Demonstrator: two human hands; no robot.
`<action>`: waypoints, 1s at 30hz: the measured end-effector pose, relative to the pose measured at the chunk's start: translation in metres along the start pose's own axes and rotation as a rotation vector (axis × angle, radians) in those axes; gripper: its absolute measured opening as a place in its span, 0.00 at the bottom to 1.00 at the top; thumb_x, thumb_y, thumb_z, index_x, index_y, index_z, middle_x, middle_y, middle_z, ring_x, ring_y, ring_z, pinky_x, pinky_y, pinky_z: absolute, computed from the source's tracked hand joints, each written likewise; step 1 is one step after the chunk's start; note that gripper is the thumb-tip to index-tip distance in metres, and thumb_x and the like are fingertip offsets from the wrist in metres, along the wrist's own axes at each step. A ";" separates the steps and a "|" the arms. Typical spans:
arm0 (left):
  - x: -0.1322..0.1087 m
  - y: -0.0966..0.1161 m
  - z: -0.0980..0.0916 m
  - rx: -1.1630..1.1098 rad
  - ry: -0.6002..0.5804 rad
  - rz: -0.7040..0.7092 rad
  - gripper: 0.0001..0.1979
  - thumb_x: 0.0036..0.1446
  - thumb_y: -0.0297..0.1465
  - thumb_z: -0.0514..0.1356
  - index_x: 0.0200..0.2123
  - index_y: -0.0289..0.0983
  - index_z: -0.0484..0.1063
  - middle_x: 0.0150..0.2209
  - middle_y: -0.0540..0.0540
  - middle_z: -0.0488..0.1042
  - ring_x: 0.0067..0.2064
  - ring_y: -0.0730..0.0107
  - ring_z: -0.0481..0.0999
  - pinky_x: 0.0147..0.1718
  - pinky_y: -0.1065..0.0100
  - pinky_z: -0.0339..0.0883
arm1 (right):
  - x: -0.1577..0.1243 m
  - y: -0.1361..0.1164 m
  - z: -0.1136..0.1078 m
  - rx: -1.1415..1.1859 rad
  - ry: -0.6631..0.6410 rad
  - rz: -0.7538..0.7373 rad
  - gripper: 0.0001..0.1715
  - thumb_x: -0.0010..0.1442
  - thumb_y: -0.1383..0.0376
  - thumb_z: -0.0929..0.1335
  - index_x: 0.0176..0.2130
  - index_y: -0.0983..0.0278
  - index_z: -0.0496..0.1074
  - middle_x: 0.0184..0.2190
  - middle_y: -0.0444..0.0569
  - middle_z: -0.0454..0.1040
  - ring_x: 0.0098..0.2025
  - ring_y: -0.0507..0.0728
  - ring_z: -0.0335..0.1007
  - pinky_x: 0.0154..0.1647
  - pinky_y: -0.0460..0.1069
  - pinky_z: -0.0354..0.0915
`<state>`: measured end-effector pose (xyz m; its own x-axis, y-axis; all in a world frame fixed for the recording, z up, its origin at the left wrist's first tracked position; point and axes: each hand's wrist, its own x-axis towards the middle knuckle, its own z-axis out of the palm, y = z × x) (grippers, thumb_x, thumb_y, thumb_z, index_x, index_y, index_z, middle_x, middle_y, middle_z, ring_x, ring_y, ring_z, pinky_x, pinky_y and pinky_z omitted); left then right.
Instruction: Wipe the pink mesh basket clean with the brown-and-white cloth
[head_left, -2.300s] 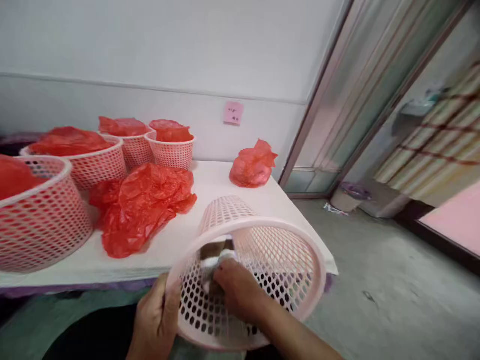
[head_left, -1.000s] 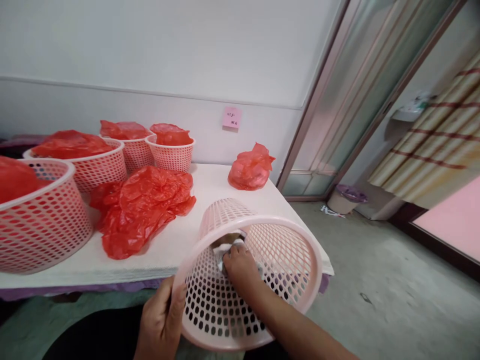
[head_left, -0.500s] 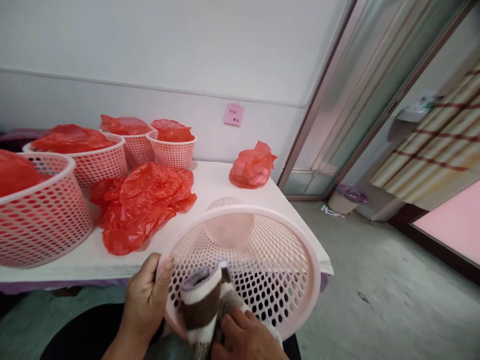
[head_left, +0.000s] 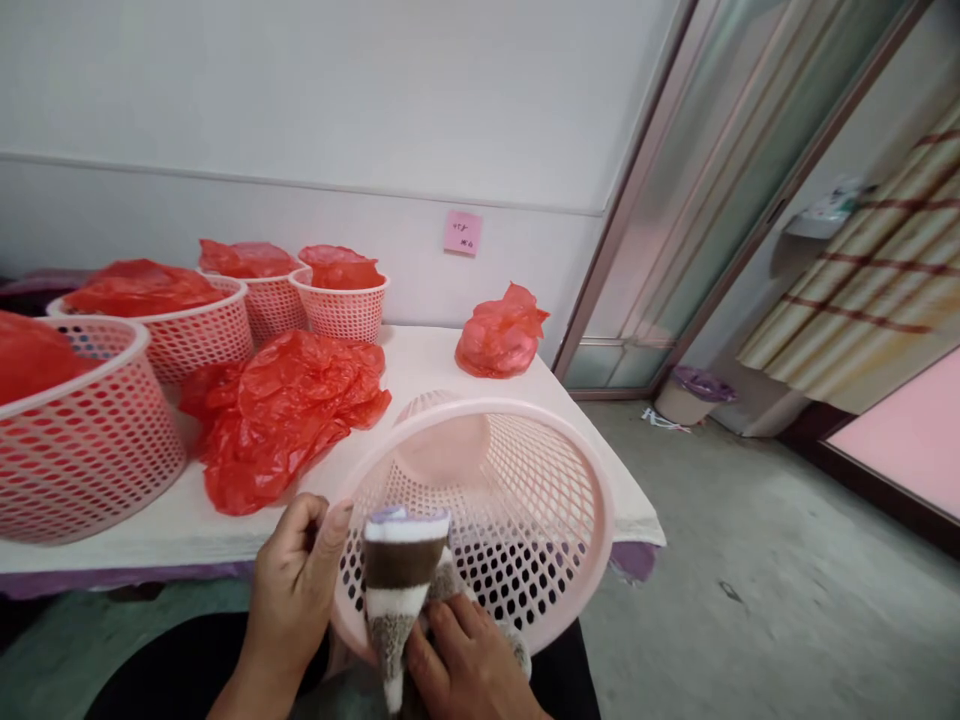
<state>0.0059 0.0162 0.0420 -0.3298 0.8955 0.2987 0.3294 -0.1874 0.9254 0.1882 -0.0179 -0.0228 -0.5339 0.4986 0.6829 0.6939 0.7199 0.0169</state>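
Five pink mesh baskets are showing, and the landmark among them is the one being held, the pink basket [head_left: 510, 500], tilted on its side with its open mouth facing the camera at the near edge of the white table [head_left: 420, 365]. Nothing is lying loose inside it; only a striped brown-and-white cloth [head_left: 397, 575] is hanging over its near rim. Left of the pink basket, a large basket [head_left: 82, 450] is sitting with red plastic in it, and beyond that a second basket [head_left: 191, 335] is holding more red plastic. Farther back and left of the pink basket, two small baskets [head_left: 341, 300] are standing side by side against the wall, each stuffed with red plastic. A loose heap of red bags [head_left: 285, 410] is lying on the table just left of the pink basket, and a knotted red bag [head_left: 501, 335] is resting behind it.

Above and behind the pink basket, a pink sticky note [head_left: 462, 232] is clinging to the wall; its writing is too small to read.

The left hand [head_left: 292, 590] is gripping the pink basket's near-left rim, thumb pressing inside the mesh. The right hand [head_left: 469, 665] is clutching the cloth against the basket's lower rim, fingers curled.
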 end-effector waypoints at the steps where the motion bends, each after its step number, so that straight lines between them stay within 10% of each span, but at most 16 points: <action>1: -0.005 -0.001 0.003 -0.016 0.002 -0.010 0.20 0.58 0.48 0.58 0.24 0.40 0.59 0.20 0.57 0.56 0.22 0.76 0.57 0.20 0.74 0.55 | 0.005 -0.001 -0.001 0.036 0.008 0.012 0.14 0.60 0.70 0.62 0.46 0.66 0.71 0.30 0.52 0.74 0.29 0.59 0.67 0.27 0.52 0.67; 8: -0.041 -0.021 0.016 -0.021 -0.066 -0.108 0.18 0.61 0.48 0.53 0.30 0.40 0.66 0.23 0.54 0.69 0.26 0.71 0.68 0.25 0.72 0.65 | 0.033 -0.010 -0.004 0.510 -0.060 0.300 0.39 0.52 0.69 0.67 0.63 0.64 0.58 0.53 0.59 0.69 0.52 0.64 0.66 0.49 0.57 0.70; 18: -0.030 -0.007 0.007 0.034 0.025 0.076 0.17 0.62 0.41 0.54 0.23 0.41 0.61 0.19 0.56 0.59 0.21 0.75 0.59 0.21 0.73 0.56 | 0.036 0.048 0.013 -0.079 -0.699 0.379 0.13 0.60 0.75 0.64 0.41 0.65 0.74 0.40 0.58 0.76 0.43 0.66 0.72 0.40 0.59 0.69; 24: -0.036 -0.013 0.012 0.112 -0.132 0.327 0.06 0.63 0.31 0.54 0.33 0.41 0.69 0.22 0.55 0.68 0.22 0.75 0.65 0.22 0.73 0.59 | 0.039 0.091 0.030 -0.159 -0.674 0.457 0.15 0.61 0.75 0.60 0.42 0.70 0.74 0.42 0.65 0.75 0.46 0.69 0.71 0.42 0.61 0.67; 30: -0.022 -0.015 0.005 0.214 -0.117 0.416 0.05 0.63 0.31 0.55 0.33 0.40 0.67 0.22 0.56 0.65 0.22 0.77 0.66 0.24 0.76 0.61 | 0.030 0.067 0.010 -0.014 -0.694 0.370 0.10 0.55 0.73 0.65 0.35 0.62 0.73 0.39 0.53 0.76 0.43 0.62 0.71 0.41 0.54 0.67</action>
<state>0.0129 0.0011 0.0206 -0.0338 0.8039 0.5938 0.5906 -0.4632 0.6607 0.2137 0.0505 -0.0084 -0.4439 0.8954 0.0334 0.8888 0.4448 -0.1104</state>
